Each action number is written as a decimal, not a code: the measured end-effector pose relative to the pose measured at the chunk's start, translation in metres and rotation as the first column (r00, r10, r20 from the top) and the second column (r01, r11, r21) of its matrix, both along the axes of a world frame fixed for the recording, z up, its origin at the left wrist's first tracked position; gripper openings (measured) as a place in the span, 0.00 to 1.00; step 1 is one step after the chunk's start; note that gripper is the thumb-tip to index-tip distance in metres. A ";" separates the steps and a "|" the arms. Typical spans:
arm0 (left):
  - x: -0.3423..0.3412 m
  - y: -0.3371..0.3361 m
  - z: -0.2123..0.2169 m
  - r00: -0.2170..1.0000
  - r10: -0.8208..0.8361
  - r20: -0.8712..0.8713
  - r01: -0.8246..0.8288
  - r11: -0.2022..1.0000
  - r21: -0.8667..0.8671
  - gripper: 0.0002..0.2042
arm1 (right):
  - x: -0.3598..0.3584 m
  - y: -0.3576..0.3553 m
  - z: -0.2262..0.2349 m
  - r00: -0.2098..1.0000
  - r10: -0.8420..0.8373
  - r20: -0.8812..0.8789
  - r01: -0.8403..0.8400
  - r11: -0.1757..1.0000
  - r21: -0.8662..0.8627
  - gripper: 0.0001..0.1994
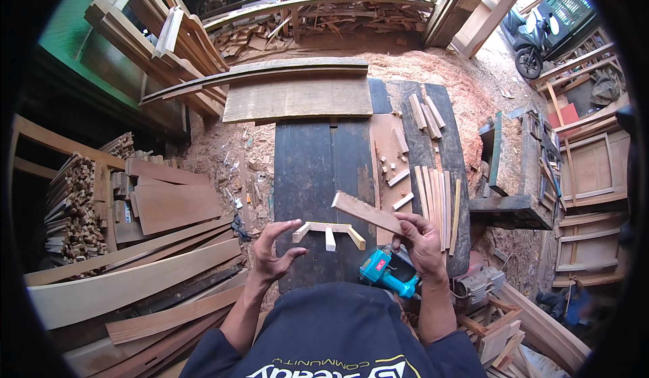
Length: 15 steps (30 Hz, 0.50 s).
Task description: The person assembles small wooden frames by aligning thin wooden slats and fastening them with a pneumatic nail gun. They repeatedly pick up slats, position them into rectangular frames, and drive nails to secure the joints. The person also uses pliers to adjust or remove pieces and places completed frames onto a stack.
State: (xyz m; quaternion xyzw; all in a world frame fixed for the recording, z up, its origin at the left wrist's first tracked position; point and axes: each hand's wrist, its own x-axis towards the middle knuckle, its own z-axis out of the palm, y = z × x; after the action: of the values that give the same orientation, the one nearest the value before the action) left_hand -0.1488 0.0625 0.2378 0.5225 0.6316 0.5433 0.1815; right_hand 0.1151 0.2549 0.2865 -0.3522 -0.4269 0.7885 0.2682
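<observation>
Raised over the dark workbench (302,168), my right hand (422,244) grips one end of a short flat wooden board (365,213), which slants up to the left. My left hand (276,251) is empty, thumb and fingers spread apart in a C shape, just left of a small wooden frame. That frame (329,228) is a crosspiece with three short legs pointing toward me, on the bench between my hands. A teal nail gun (385,274) lies by the bench's near edge, below my right hand and partly hidden by it.
Long thin wooden strips (436,205) lie side by side on the bench's right, with small blocks (399,177) beside them. A wide plank (297,97) spans the far end. Stacked boards (135,290) crowd the left; a machine (514,202) stands at right. Wood shavings (439,77) cover the floor.
</observation>
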 end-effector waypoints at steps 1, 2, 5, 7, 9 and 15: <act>0.000 -0.001 0.003 1.000 0.004 0.029 -0.005 1.000 0.030 0.34 | -0.003 -0.007 0.008 0.999 0.029 0.026 -0.030 0.998 0.058 0.13; 0.000 -0.001 0.005 0.997 -0.034 0.067 0.031 0.999 0.044 0.39 | -0.007 -0.011 0.015 0.996 0.056 0.073 -0.063 0.993 0.098 0.12; 0.001 0.000 0.016 0.993 -0.039 0.111 0.030 0.996 0.088 0.44 | -0.020 -0.023 0.034 0.982 0.110 0.150 -0.137 0.973 0.183 0.11; 0.001 0.001 0.024 0.997 -0.064 0.050 0.057 0.990 0.130 0.48 | -0.029 -0.032 0.043 0.980 0.123 0.154 -0.156 0.962 0.223 0.11; 0.003 0.001 0.031 0.995 -0.086 0.043 0.078 0.986 0.148 0.50 | -0.037 -0.040 0.049 0.973 0.133 0.187 -0.177 0.953 0.246 0.11; 0.009 -0.002 0.038 0.998 0.062 -0.010 -0.061 0.997 0.054 0.23 | -0.047 -0.051 0.044 0.942 0.101 0.319 -0.204 0.929 0.308 0.12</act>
State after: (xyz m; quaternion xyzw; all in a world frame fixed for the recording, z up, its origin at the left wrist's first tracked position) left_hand -0.1403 0.0607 0.2759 0.5108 0.6335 0.5623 0.1469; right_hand 0.0677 0.2043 0.3301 -0.3810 -0.6171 0.6605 0.1945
